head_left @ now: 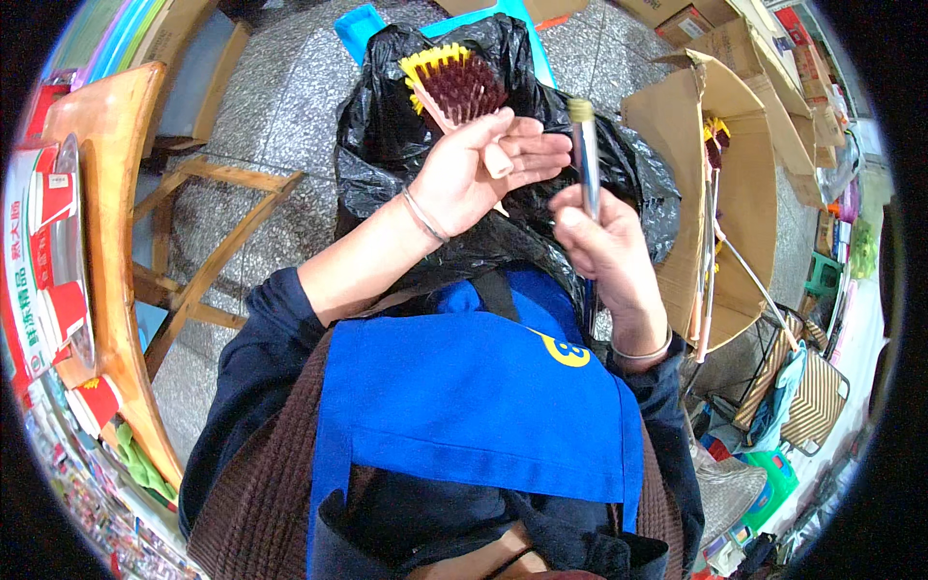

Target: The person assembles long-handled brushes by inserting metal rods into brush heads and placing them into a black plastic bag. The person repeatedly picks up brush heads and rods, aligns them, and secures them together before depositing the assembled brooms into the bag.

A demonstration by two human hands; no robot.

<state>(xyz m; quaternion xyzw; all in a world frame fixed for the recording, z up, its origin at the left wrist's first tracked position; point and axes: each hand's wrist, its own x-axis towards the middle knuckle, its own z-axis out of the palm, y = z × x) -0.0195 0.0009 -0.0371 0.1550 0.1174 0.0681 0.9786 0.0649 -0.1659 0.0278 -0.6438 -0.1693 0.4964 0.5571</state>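
Note:
A brush with yellow and dark red bristles tilts up from my left hand. Its pale pinkish handle lies across that palm under the thumb, while the other fingers stretch out to the right. My right hand is closed round a shiny metal pole, held upright with a yellowish top end. That end stands just right of my left fingertips, apart from the brush. A black plastic bag spreads beneath and beyond both hands.
An open cardboard box at the right holds several poles and brushes. To the left stand a wooden frame and a curved wooden board. Beyond the bag shows a light-blue plastic item. A striped bag stands at lower right.

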